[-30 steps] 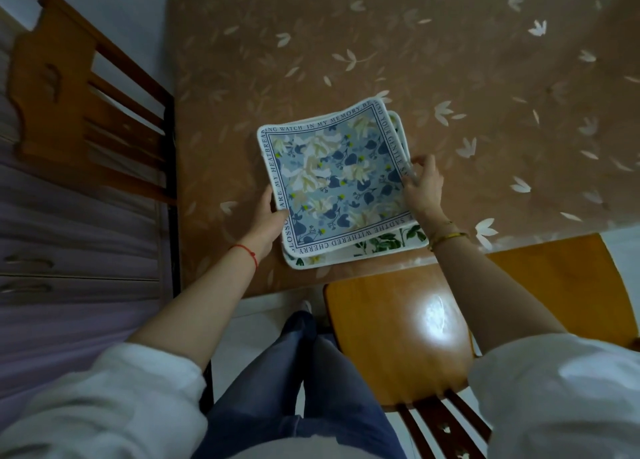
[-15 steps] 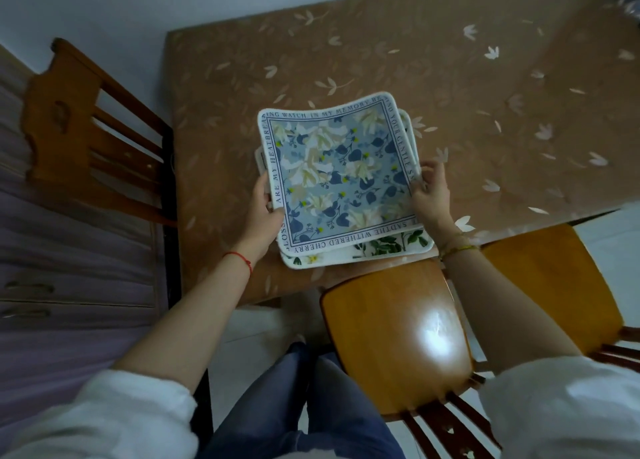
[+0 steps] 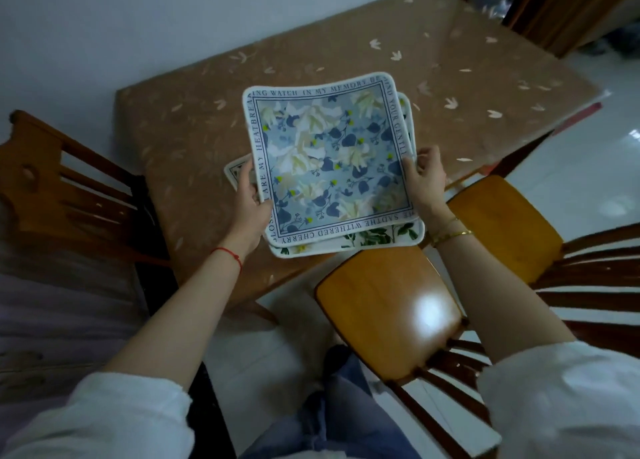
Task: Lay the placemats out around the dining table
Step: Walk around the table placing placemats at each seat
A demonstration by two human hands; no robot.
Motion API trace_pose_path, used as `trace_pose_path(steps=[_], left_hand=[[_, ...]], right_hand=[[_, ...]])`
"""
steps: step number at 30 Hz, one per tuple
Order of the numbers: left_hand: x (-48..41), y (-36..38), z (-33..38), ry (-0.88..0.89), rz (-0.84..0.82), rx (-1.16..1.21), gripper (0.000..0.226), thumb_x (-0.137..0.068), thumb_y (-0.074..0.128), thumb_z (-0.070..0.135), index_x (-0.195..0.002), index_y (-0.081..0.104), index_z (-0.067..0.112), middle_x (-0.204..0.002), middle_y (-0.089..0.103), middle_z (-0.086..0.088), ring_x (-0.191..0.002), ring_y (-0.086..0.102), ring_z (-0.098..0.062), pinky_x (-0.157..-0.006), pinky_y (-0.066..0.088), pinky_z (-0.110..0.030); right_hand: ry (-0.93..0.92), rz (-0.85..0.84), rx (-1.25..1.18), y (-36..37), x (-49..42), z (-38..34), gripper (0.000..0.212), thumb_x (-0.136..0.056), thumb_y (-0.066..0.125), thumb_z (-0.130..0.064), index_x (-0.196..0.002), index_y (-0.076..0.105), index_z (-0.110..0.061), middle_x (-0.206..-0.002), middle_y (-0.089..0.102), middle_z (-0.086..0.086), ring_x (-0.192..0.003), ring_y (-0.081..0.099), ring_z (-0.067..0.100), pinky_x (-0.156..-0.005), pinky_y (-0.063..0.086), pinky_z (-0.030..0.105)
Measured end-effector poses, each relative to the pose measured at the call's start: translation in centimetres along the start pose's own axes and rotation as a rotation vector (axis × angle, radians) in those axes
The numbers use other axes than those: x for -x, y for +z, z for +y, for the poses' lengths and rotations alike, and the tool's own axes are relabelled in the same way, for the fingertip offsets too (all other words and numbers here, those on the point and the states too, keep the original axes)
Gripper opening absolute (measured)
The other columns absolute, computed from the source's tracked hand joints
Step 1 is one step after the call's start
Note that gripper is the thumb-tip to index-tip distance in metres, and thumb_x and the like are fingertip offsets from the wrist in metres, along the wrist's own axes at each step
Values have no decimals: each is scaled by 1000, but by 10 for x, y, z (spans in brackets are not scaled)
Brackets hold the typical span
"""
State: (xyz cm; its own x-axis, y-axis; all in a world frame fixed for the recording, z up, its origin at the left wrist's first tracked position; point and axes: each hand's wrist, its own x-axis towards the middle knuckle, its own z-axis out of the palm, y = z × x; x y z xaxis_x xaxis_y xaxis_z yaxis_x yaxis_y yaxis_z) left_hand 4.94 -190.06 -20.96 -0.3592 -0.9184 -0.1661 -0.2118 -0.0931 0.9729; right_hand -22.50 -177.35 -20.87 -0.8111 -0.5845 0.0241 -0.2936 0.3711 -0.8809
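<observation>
A stack of square placemats (image 3: 332,160) is held between both hands above the near edge of the dining table (image 3: 180,139). The top mat is blue with white flowers and a lettered border. A white mat with green leaves (image 3: 381,235) peeks out beneath it, and another mat's corner (image 3: 237,169) shows at the left. My left hand (image 3: 251,205) grips the stack's left edge. My right hand (image 3: 424,181) grips its right edge, thumb on top.
The table has a brown cloth with pale leaf prints. One wooden chair (image 3: 391,313) stands in front of me, a second chair (image 3: 505,223) to its right, a third chair (image 3: 59,181) at the table's left end. A wall runs behind.
The stack has come up off the table's near edge and tilted toward me in both hands. The view has pulled back, showing more of the table and the chairs.
</observation>
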Motion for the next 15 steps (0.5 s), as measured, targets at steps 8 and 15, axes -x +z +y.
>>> trace_pose_path(steps=[8,15], left_hand=[[57,6,6,-1,-108,21,88,-84,51,-19,-152,28,32,-135,55,-4,-116,61,-16,-77,63,-42],[118,53,24,50,-191,104,61,-93,58,3,-136,40,43,-141,55,-8,-120,62,-27,-94,55,-55]], right_hand=[[3,56,-62,-62,77,4,22,-98,54,-13,-116,47,-3,-109,66,16,-97,66,34,-75,56,43],[24,125,-164,-146,130,34,18,-97,54,-10,-111,49,-18,-111,66,1,-101,66,16,-88,60,44]])
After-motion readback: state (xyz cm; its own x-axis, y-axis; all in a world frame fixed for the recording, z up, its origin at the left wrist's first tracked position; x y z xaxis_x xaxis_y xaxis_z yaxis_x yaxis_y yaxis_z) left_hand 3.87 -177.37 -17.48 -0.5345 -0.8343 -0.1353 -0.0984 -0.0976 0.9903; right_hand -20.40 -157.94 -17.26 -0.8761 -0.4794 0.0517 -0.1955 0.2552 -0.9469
